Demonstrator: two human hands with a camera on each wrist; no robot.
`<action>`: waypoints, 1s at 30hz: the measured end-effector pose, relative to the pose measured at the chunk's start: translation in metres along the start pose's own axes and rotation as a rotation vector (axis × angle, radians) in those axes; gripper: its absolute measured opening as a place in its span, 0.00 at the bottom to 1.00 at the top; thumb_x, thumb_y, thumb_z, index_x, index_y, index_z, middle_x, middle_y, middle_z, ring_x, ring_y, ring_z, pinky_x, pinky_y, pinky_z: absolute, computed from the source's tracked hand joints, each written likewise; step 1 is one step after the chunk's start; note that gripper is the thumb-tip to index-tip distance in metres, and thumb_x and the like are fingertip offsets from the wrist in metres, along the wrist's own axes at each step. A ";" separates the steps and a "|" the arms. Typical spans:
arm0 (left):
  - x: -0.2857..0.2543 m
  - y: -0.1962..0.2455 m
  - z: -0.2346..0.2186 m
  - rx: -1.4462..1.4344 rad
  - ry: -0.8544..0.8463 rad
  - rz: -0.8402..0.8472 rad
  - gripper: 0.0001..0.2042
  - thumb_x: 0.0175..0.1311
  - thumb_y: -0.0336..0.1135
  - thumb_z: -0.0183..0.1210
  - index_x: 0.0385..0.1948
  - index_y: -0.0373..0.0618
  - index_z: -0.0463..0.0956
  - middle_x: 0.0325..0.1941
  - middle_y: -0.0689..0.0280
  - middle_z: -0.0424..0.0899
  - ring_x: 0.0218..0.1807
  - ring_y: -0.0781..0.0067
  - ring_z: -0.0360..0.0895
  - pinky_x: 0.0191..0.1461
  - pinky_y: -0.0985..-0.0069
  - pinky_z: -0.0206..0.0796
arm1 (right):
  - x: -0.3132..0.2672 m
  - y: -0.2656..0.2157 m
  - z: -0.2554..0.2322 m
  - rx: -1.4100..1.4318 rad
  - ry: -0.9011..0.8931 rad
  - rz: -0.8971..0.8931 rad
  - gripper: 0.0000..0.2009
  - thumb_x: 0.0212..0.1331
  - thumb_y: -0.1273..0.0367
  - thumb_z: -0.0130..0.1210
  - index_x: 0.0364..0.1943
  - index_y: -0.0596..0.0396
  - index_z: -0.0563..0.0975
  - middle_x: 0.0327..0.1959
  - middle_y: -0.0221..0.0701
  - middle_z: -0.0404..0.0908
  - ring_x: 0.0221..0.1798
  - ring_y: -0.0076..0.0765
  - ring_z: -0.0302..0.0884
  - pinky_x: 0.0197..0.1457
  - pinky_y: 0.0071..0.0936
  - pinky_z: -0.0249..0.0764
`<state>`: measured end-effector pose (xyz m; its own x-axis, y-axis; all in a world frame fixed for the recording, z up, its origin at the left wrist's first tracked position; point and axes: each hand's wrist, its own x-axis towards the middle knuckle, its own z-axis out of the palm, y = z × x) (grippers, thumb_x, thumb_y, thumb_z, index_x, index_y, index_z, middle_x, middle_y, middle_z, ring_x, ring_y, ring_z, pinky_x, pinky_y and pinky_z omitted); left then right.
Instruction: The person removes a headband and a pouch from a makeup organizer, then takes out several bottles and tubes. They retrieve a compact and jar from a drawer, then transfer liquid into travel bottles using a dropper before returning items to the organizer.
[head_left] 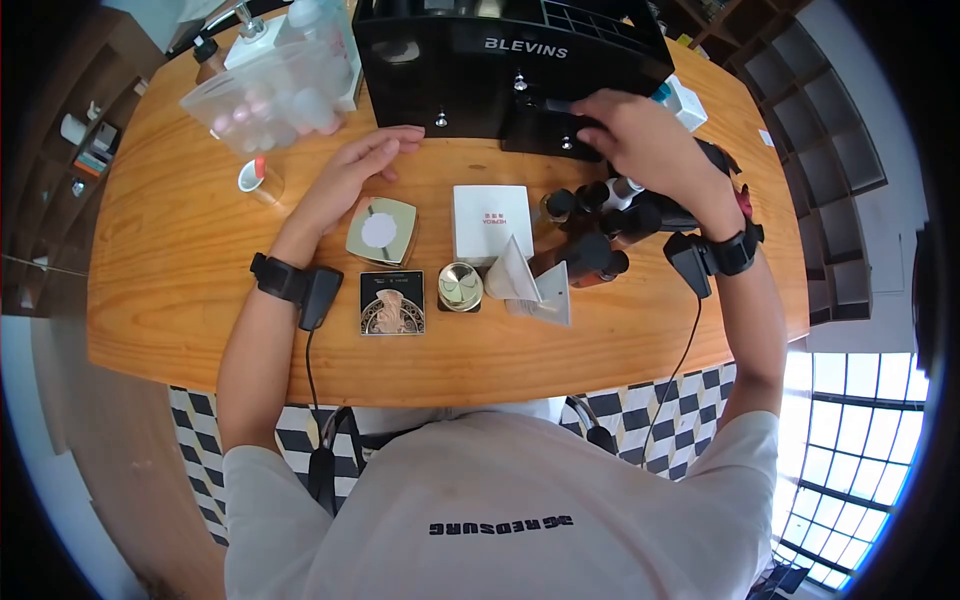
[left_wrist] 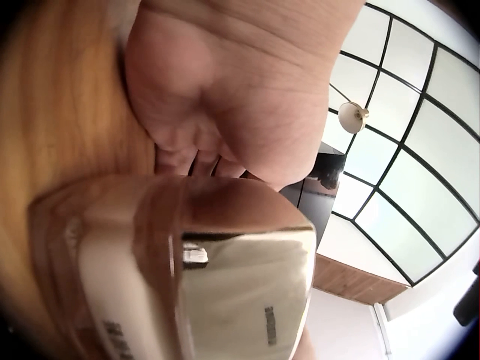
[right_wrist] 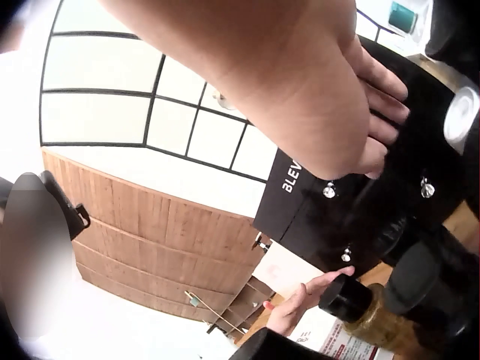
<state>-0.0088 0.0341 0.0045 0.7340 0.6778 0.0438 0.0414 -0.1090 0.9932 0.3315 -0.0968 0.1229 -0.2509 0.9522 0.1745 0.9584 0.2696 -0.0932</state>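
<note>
From my remote seat I log left hand [head_left: 368,162] relaxed on the table [head_left: 180,320], right hand [head_left: 648,142] at the black organiser [head_left: 425,85]'s seemingly pulled-out drawer [head_left: 535,136], grasp untellable; dropping low, it could topple the crowded bottles [head_left: 586,256] beside it.

Beyond my wooden table [head_left: 140,290] I see a black-and-white checkered floor [head_left: 205,460], open shelving [head_left: 820,110] and a bright gridded window [head_left: 860,450].

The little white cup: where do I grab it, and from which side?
Probably best pinch the white cup round its curved wall, from the near side: that side looks free, the clear tub is behind, and a red tip shows on top.
</note>
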 end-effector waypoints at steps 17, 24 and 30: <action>-0.002 0.001 0.003 0.000 0.043 0.008 0.21 0.81 0.47 0.49 0.63 0.44 0.78 0.62 0.66 0.82 0.57 0.77 0.76 0.59 0.76 0.69 | -0.002 0.017 -0.007 0.073 -0.102 -0.038 0.16 0.63 0.79 0.54 0.55 0.58 0.82 0.51 0.47 0.86 0.54 0.56 0.82 0.56 0.41 0.78; -0.001 0.001 0.002 -0.001 0.026 0.025 0.20 0.81 0.46 0.49 0.62 0.43 0.79 0.67 0.68 0.80 0.59 0.77 0.76 0.59 0.76 0.69 | 0.019 0.011 -0.004 -0.073 -0.324 0.088 0.19 0.71 0.69 0.50 0.64 0.48 0.78 0.53 0.41 0.86 0.59 0.51 0.80 0.64 0.43 0.75; -0.003 0.005 0.003 0.013 0.030 0.033 0.20 0.81 0.46 0.49 0.60 0.41 0.79 0.69 0.68 0.78 0.60 0.76 0.76 0.59 0.76 0.69 | 0.020 0.021 0.002 0.025 -0.382 -0.022 0.19 0.73 0.65 0.52 0.66 0.52 0.76 0.59 0.41 0.83 0.63 0.54 0.77 0.67 0.44 0.73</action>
<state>-0.0090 0.0293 0.0086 0.7147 0.6948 0.0798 0.0266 -0.1410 0.9897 0.3464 -0.0717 0.1221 -0.3087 0.9298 -0.2006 0.9498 0.2899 -0.1179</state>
